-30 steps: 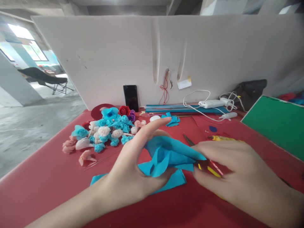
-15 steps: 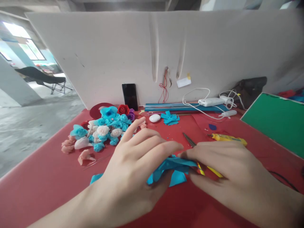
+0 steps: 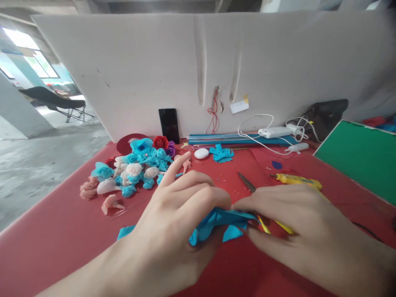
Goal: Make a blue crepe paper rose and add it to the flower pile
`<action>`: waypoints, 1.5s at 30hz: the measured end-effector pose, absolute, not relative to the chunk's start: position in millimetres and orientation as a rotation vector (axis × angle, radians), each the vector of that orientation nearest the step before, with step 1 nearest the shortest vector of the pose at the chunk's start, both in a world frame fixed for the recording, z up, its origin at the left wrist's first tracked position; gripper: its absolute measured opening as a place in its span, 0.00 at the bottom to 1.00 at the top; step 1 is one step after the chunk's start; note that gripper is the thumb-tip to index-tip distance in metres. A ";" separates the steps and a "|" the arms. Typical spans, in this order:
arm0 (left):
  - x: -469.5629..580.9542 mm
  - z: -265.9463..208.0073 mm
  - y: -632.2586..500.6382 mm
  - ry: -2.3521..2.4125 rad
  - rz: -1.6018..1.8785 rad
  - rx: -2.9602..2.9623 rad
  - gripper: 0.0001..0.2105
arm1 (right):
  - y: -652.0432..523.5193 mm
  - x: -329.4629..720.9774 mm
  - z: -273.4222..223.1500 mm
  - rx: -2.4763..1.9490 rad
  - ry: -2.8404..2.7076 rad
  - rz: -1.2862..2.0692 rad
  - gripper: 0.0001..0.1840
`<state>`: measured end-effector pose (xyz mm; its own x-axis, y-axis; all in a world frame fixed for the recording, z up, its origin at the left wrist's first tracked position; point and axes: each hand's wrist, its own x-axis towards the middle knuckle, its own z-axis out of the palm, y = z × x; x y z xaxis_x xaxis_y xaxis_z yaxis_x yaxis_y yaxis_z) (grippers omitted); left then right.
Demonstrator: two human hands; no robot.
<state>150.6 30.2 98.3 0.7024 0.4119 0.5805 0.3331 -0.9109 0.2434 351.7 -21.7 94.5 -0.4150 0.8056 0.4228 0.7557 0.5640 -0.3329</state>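
Observation:
Crumpled blue crepe paper (image 3: 213,222) is stretched between my two hands above the red tabletop. My left hand (image 3: 176,218) grips its left part, thumb below and fingers curled over the top, with the index or little finger raised. At the paper's right end, the thumb and fingertips of my right hand (image 3: 287,227) close on the edge. A loose blue scrap (image 3: 232,234) shows just under the paper. Partly hidden behind my right hand lie dark-jawed pliers (image 3: 246,181) with yellow handles. Another blue piece (image 3: 125,232) sticks out beside my left wrist.
Blue, white, pink and red paper flowers (image 3: 136,169) pile up at the left. A phone (image 3: 169,125) leans on the white board (image 3: 139,62). A white egg-shaped object (image 3: 201,154), blue strips (image 3: 221,153), a yellow-handled tool (image 3: 298,180), white cables and a green board (image 3: 361,161) lie around.
My left fingers have curled in more tightly over the blue paper, and the paper has bunched and shifted slightly. My right hand stays nearly in place at its right end.

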 end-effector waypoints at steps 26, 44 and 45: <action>147.1 101.1 29.0 0.391 1.086 3.141 0.10 | -21.6 365.2 104.0 -1.418 -2.118 0.345 0.12; 150.3 107.9 29.8 0.386 1.177 3.076 0.10 | -28.2 371.1 95.7 -1.413 -2.223 0.511 0.13; 149.9 107.7 29.6 0.384 1.182 3.071 0.10 | -28.2 370.8 95.2 -1.406 -2.223 0.529 0.12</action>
<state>149.9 29.6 107.7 0.7205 0.1525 0.6764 0.2744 -0.9586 -0.0763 370.8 -28.2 95.2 -0.3754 0.9110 0.1708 0.7363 0.4050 -0.5420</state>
